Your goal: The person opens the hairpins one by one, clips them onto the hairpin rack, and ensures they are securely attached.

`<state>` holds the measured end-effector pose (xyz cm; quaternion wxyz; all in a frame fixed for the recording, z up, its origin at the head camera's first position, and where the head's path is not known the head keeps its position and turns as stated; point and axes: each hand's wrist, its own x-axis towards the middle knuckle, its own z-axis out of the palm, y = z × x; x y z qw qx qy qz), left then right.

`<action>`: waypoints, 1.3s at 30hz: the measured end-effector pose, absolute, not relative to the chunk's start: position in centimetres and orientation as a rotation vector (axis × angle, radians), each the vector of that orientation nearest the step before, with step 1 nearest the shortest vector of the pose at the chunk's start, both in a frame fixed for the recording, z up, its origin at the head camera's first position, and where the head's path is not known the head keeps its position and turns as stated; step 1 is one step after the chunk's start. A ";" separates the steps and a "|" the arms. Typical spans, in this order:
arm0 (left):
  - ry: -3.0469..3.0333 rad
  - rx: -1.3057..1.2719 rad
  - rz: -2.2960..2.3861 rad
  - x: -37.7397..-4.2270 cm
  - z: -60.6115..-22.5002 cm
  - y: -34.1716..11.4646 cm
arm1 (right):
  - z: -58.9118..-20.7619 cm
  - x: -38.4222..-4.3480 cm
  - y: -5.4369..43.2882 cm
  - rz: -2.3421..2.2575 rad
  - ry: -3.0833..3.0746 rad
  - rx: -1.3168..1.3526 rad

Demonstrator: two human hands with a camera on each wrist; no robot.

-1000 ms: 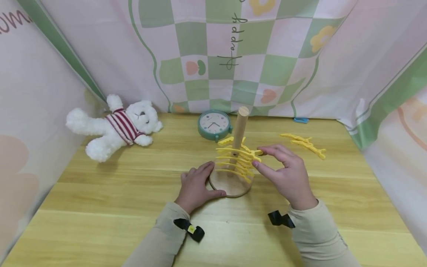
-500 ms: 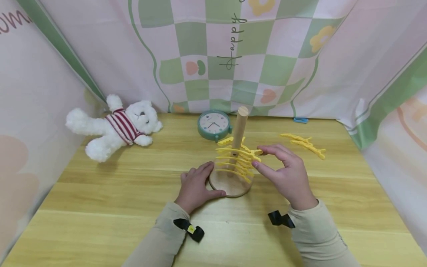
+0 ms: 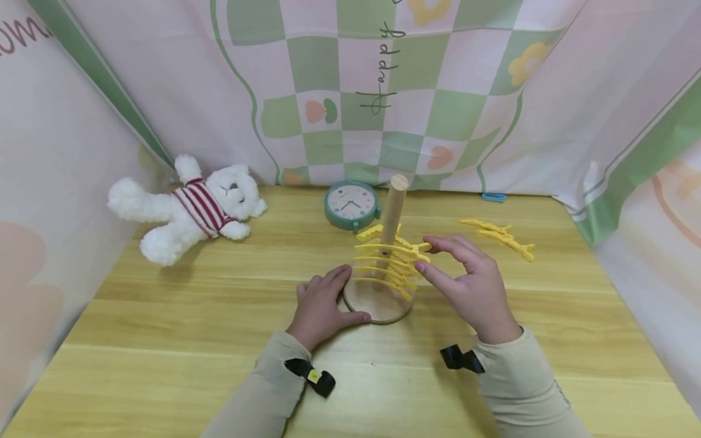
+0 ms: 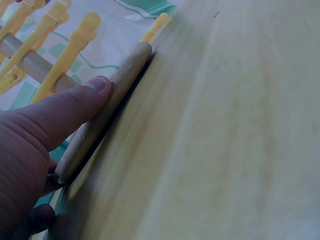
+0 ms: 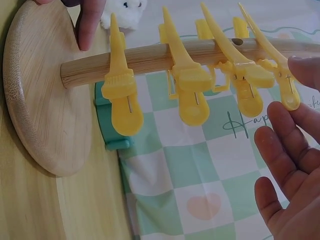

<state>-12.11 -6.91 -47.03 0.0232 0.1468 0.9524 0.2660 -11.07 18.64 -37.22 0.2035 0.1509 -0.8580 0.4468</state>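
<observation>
Top yellow clip: the one farthest from the base among the yellow clips (image 5: pixel 192 107) on the wooden post (image 3: pixel 394 210); its handle end (image 5: pixel 289 95) is pinched between thumb and fingers of the right hand (image 3: pixel 473 283).
Clip axis: laid crosswise to the upright post, handles toward the right hand, tips pointed left; its near blade is seen passing in front of the post.
Nearer hand: the right, touching the clip; the left hand (image 3: pixel 324 307) is placed lower, to the left.
Left grip: spread wide, the rim of the round base (image 3: pixel 378 309) being held on the bench (image 3: pixel 164 365) between thumb and fingers.
Loose clips (image 3: pixel 512 241): laid on the bench, beyond the right hand to its right.
</observation>
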 end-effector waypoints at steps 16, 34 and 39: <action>2.942 0.447 0.817 -12.1 -47.0 -6.9 | -37.2 -11.0 18.6 1.298 -2.377 0.435; 2.946 0.448 0.816 -12.2 -47.1 -7.0 | -36.7 -10.8 19.2 1.315 -2.437 0.441; 2.942 0.450 0.815 -12.2 -47.2 -7.0 | -36.4 -10.9 20.6 1.327 -2.438 0.465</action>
